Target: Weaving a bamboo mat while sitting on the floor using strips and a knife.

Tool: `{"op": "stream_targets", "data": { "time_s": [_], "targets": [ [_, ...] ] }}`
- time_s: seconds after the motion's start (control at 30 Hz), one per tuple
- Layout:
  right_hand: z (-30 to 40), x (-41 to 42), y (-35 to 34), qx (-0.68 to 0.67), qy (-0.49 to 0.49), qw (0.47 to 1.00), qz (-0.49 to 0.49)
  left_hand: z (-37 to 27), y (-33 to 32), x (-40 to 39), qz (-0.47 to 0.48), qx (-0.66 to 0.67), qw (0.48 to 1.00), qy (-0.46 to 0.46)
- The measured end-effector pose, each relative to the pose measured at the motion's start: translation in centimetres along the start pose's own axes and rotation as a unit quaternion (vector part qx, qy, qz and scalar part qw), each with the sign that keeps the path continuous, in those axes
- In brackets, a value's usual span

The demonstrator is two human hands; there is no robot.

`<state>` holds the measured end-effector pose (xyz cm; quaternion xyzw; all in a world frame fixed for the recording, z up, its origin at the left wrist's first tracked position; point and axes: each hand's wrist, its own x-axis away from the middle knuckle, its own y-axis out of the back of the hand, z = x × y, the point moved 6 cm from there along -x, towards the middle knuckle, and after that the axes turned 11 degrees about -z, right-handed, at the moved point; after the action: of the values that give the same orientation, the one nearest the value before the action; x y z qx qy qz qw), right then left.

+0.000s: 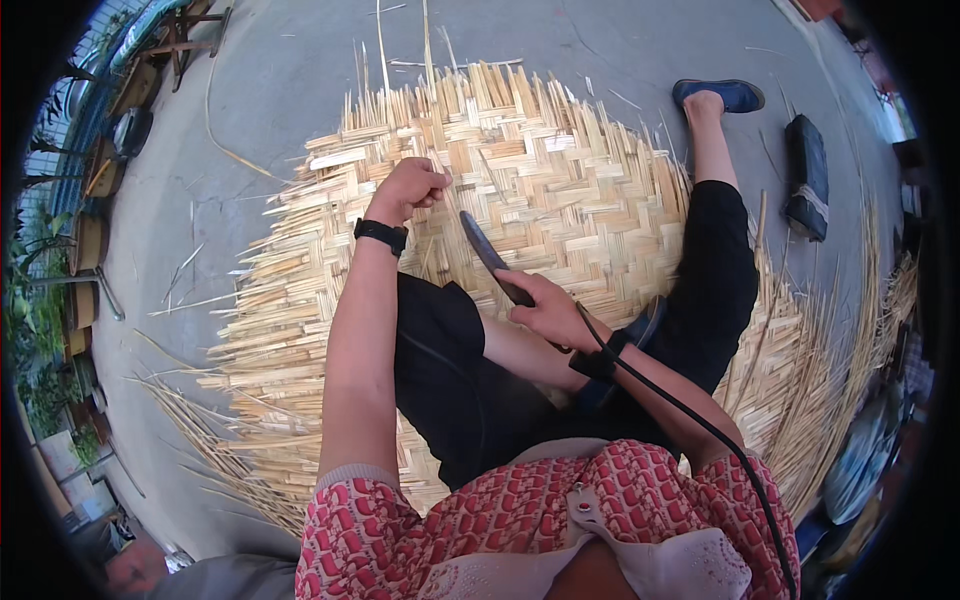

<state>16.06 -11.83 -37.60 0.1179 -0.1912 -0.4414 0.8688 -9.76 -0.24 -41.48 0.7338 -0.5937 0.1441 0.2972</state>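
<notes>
A wide mat of split reed [570, 195] in a chevron weave lies on the ground under my legs. My left hand [409, 187] is over its upper left part, thumb and fingers pinched on a thin pale reed strip [451, 201]. In my right hand [551, 311] is the handle end of a dark, slightly curved tool [484, 244] with a tapered tip. That tip points up and left towards the strip, just below my left fingers. Which kind of tool it is cannot be told.
Loose reed ends [202, 442] fan out at the mat's left edge. A dark block bound with cord [806, 180] lies on the concrete to the right, near my outstretched foot in a blue shoe [739, 96]. Planters [84, 244] line the left. A black cable [690, 416] runs along my right arm.
</notes>
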Motion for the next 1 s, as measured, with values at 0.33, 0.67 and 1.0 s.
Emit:
{"op": "stream_targets", "data": {
  "time_s": [0.33, 0.67, 1.0],
  "targets": [
    [0.6, 0.4, -1.5, 0.069, 0.013, 0.997, -0.013, 2.7, 2.0, 2.2, 0.048, -0.069, 0.995, 0.046],
    [-1.2, -1.0, -0.3, 0.086, 0.005, 0.992, -0.090, 0.6, -0.5, 0.6, -0.042, 0.012, 0.996, -0.076],
    [-1.0, -1.1, -0.5, 0.051, 0.040, 0.993, -0.095, -1.2, -0.9, 0.6, -0.123, 0.123, 0.974, -0.145]
  ]
}}
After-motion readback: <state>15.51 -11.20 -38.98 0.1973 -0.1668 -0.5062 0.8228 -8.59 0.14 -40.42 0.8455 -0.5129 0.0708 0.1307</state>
